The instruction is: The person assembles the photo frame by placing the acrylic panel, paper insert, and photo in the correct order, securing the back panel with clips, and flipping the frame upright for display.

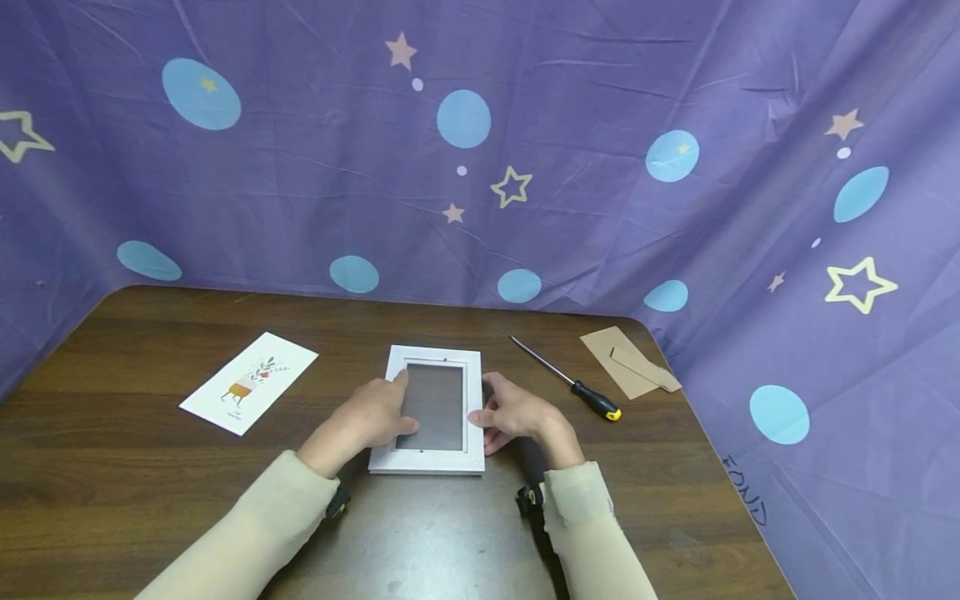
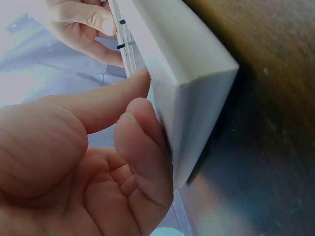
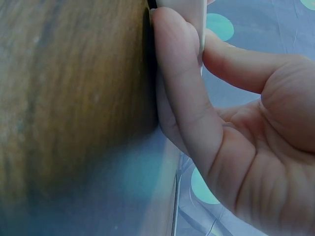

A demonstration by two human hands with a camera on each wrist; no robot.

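Observation:
A white picture frame [image 1: 435, 462] lies flat on the table in the head view. A dark grey panel [image 1: 432, 408] fills its opening, with small dark tabs along the inner edge. My left hand [image 1: 375, 412] holds the frame's left side, its thumb over the inner edge; in the left wrist view the curled fingers [image 2: 142, 142] lie against the frame's side. On the right side my right hand [image 1: 521, 410] grips the frame, thumb on top and fingers [image 3: 189, 88] along the outer edge. The frame's underside is hidden.
To the left lies a white card [image 1: 251, 383] with a printed drawing. A screwdriver [image 1: 570, 381] with a black and yellow handle is right of my right hand. Farther right is a brown backing board [image 1: 618, 358] with a stand flap. Purple cloth [image 1: 450, 233] borders the table [image 1: 112, 467].

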